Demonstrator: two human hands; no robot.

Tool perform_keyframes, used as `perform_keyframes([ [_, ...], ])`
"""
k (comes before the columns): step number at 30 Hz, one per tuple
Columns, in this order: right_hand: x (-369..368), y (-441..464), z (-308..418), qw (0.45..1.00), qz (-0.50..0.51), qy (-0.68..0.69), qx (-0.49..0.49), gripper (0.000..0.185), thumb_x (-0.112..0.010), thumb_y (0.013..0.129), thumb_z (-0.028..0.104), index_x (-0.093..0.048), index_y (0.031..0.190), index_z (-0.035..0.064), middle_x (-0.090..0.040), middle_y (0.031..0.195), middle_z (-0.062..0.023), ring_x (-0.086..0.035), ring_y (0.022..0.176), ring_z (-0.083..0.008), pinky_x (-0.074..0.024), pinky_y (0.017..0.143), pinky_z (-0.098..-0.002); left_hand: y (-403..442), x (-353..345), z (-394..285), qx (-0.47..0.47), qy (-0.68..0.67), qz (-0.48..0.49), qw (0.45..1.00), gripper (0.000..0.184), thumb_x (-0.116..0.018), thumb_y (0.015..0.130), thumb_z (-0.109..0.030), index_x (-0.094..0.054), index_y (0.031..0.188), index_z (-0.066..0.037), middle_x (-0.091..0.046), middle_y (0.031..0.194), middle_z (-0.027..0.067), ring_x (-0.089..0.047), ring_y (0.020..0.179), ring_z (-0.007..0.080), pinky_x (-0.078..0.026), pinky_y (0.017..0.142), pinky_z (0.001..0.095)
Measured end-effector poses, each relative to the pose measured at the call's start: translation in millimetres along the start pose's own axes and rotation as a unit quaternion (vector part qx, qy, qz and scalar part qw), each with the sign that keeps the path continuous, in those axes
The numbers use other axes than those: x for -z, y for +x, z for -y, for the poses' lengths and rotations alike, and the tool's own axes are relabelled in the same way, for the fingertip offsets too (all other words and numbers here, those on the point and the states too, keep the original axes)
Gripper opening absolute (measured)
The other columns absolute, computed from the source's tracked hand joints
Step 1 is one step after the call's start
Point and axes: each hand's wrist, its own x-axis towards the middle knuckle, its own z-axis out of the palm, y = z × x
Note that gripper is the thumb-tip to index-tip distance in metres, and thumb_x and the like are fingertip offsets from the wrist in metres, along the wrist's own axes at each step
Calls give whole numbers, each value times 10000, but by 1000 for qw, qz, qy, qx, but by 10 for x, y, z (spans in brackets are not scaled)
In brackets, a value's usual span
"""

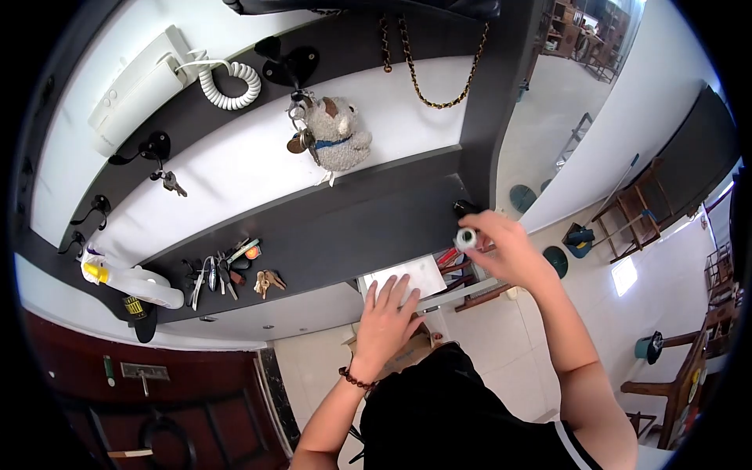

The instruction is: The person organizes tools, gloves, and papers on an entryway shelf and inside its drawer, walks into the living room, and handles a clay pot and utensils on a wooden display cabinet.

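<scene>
My right hand (501, 244) pinches a small white roll with a dark greenish centre (466, 238) between thumb and fingers, over the right end of the grey shelf (337, 227). Whether it is tape or a spool, I cannot make out. Fingers spread, my left hand (385, 313) rests on a flat white box or sheet (423, 276) in an open drawer at the shelf's front edge. Beside that white thing, red and dark items (450, 258) lie partly under my right hand. A small black object (464, 207) sits just behind the right fingers.
Several keys and small tools (219, 274) and a white spray bottle (141, 286) stand left on the shelf. Above hang a plush keyring (337, 137), keys (172, 183), a chain strap (435, 104) and a white intercom handset (141, 94). A wooden chair (638, 207) is at right.
</scene>
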Motion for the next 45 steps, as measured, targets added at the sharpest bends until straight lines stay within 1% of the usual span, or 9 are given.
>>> perform_keyframes([
  [8,-425,-441,-243,993,112,23,43,346,-840,837,10,-720,1161,15,-744,1122,-188,-780,956,-362,-624,797,-434,22,-4,-1,-3,-6,-21,1000,595,-818,955,-405,-666,1418,-63,-565,1580,193,-493,1513,381,-339,1285,593],
  [14,-584,-480,-466,952,158,199,-170,230,-860,879,95,-754,1056,-5,-792,918,-209,-774,863,-420,-623,809,-459,29,34,-12,1,-13,-18,1000,604,-819,953,-408,-664,1428,-69,-556,1586,201,-486,1521,378,-330,1290,594],
  [23,-521,-421,-371,984,152,-79,-45,195,-849,900,203,-814,927,14,-788,952,-196,-768,921,-405,-614,819,-478,76,22,-26,-13,-28,-21,999,577,-829,953,-395,-678,1413,-80,-565,1580,182,-487,1524,381,-328,1294,607],
  [29,-150,114,-146,992,-107,-69,-16,320,-822,920,170,-766,1193,13,-763,1064,-176,-756,962,-401,-617,840,-500,132,-18,-77,-23,-27,-27,999,549,-825,959,-382,-689,1399,-83,-575,1568,178,-506,1509,383,-332,1297,604],
  [31,-308,227,-374,972,14,-225,-62,405,-811,922,139,-707,1290,2,-755,1121,-171,-759,967,-401,-619,834,-508,107,-31,-78,-22,-30,-26,999,542,-824,961,-380,-690,1396,-84,-580,1562,179,-509,1504,382,-333,1297,603],
  [35,-399,265,-495,969,42,-233,-66,385,-805,925,125,-713,1281,12,-763,1142,-187,-762,990,-401,-620,840,-520,93,-31,-47,-16,-36,-38,999,525,-820,967,-373,-692,1387,-85,-592,1540,180,-518,1495,379,-337,1296,602],
  [38,-286,133,-330,982,-20,-187,10,416,-831,907,118,-734,1296,4,-779,1073,-191,-773,860,-359,-614,754,-476,83,-52,-23,-14,-37,-42,998,522,-820,968,-370,-690,1385,-85,-594,1533,178,-515,1497,377,-338,1296,601],
  [43,176,-205,287,970,-4,229,-82,411,-876,860,107,-799,1253,20,-794,923,-160,-676,596,-249,-540,600,-376,92,-55,-16,-2,-71,-72,995,494,-858,935,-338,-717,1329,-76,-622,1494,173,-544,1471,380,-360,1278,598],
  [45,189,-212,291,971,13,217,-103,426,-883,853,116,-800,1264,40,-803,952,-152,-695,633,-265,-555,628,-380,78,-64,-32,-2,-92,-83,992,476,-871,923,-323,-730,1301,-71,-633,1479,172,-556,1460,381,-367,1271,599],
])
